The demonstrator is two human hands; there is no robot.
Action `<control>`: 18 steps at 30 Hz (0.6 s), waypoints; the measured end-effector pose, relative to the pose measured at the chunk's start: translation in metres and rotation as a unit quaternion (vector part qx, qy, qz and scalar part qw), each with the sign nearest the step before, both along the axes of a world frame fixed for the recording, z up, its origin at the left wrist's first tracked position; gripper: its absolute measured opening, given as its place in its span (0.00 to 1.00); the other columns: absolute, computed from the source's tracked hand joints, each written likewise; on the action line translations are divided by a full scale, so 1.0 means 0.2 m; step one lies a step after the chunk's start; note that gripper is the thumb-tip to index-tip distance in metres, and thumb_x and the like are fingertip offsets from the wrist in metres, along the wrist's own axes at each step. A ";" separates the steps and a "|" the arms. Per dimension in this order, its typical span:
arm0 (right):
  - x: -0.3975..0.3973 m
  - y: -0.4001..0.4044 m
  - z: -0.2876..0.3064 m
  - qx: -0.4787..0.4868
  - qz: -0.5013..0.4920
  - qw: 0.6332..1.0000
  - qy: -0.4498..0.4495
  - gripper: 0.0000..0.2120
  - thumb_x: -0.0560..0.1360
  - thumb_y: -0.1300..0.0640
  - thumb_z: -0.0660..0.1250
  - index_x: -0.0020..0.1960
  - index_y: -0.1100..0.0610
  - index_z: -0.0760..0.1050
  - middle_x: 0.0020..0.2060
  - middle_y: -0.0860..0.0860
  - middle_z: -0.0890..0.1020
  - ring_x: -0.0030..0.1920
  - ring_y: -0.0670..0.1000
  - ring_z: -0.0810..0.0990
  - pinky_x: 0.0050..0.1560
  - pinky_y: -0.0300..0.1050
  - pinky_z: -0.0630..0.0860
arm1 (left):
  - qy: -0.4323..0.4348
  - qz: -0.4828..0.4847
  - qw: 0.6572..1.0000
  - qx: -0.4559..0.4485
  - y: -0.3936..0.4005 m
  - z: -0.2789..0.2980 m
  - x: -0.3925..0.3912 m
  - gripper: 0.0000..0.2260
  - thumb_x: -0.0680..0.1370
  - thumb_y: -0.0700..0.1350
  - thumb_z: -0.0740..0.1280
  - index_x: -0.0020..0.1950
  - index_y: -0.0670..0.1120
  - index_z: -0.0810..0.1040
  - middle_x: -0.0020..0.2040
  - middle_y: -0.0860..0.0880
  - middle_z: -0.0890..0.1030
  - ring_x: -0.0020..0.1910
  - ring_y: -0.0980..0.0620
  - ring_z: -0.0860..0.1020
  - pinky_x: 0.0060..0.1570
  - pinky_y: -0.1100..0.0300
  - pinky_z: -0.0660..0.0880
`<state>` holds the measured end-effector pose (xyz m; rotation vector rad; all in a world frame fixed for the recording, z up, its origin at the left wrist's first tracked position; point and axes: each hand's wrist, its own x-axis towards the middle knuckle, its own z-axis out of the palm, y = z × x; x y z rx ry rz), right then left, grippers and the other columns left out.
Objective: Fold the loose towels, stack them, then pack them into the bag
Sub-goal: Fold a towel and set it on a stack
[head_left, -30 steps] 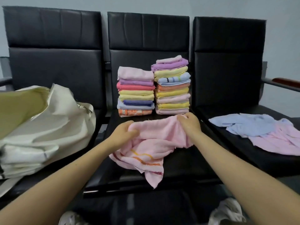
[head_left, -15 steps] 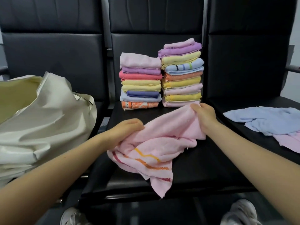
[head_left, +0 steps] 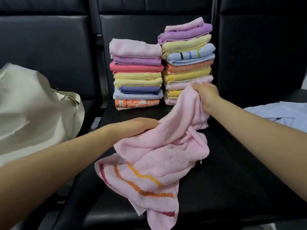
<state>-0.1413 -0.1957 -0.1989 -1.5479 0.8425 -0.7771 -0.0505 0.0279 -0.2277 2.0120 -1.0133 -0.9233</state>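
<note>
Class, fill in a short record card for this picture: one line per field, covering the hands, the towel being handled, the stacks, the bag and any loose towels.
left hand: grips the pink striped towel
right hand: grips the same towel's upper edge, raised
towel state: crumpled, unfolded, draped over the middle seat
left stack: folded, shorter
right stack: folded, taller
bag: cream cloth, on the left seat
loose towel: light blue towel, right seat

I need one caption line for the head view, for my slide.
Both hands, left and right, hold a pink towel before two folded stacks.
</note>
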 end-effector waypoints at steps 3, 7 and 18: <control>-0.03 -0.02 -0.03 0.009 -0.016 1.000 0.019 0.13 0.76 0.54 0.65 0.57 0.58 0.78 0.50 0.57 0.83 0.50 0.56 0.82 0.58 0.49 0.77 | 0.019 0.041 0.998 -0.036 0.01 0.03 0.02 0.08 0.81 0.50 0.62 0.44 0.51 0.75 0.44 0.53 0.75 0.42 0.57 0.73 0.45 0.66 0.69; -0.04 -0.08 0.02 0.028 -0.045 0.999 0.003 0.11 0.76 0.55 0.65 0.55 0.58 0.80 0.47 0.54 0.83 0.49 0.55 0.82 0.45 0.42 0.76 | -0.064 0.048 0.996 -0.039 0.05 0.16 0.16 0.16 0.72 0.56 0.71 0.51 0.45 0.81 0.49 0.49 0.82 0.50 0.50 0.79 0.56 0.54 0.75; -0.08 -0.01 -0.03 -0.076 -0.084 0.979 0.172 0.27 0.77 0.56 0.60 0.74 0.57 0.61 0.70 0.62 0.67 0.67 0.63 0.69 0.67 0.58 0.69 | -0.464 0.243 0.852 0.019 -0.14 0.10 0.36 0.15 0.79 0.45 0.59 0.65 0.45 0.73 0.62 0.40 0.72 0.61 0.39 0.69 0.54 0.48 0.67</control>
